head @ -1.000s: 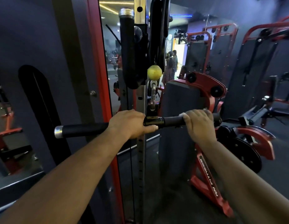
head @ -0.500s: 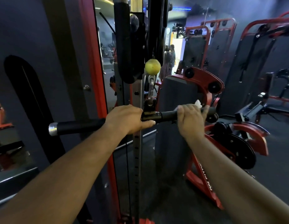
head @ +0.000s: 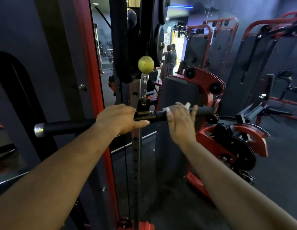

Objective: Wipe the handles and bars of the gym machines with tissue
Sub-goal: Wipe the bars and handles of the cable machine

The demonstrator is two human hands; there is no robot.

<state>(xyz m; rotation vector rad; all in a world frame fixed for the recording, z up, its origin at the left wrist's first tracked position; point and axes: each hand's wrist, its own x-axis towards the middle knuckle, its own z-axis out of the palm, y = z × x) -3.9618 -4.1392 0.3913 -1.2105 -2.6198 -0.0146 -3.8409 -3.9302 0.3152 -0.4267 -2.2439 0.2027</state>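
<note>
A straight cable-machine bar [head: 66,127] with black foam grips hangs level across the middle of the frame, clipped at its centre bracket [head: 144,106] to a steel carabiner [head: 145,87] beneath a yellow-green ball stopper [head: 146,64]. A white tissue [head: 187,105] lies on the bar's right grip, its edges showing at both sides of the person's right hand [head: 181,121], whose fingers drape over the top of the grip and press the tissue against it; the hand is blurred, and how far the fingers curl round the far side cannot be told. The left hand [head: 118,118] grips the bar just left of the bracket, fingers wrapped over the top and thumb pointing right along the near side. The bar's silver end cap [head: 39,130] juts out at far left. Behind the bar rises a perforated steel upright [head: 136,155] beside a red frame post [head: 88,63]. Just beyond the right hand stands a red plate-loaded machine with a dark back pad [head: 181,90] and black weight plates [head: 237,151] at lower right. Further red-and-black machines [head: 267,52] line the right side of the dim room. Two people [head: 169,61] stand in a bright doorway in the distance.
</note>
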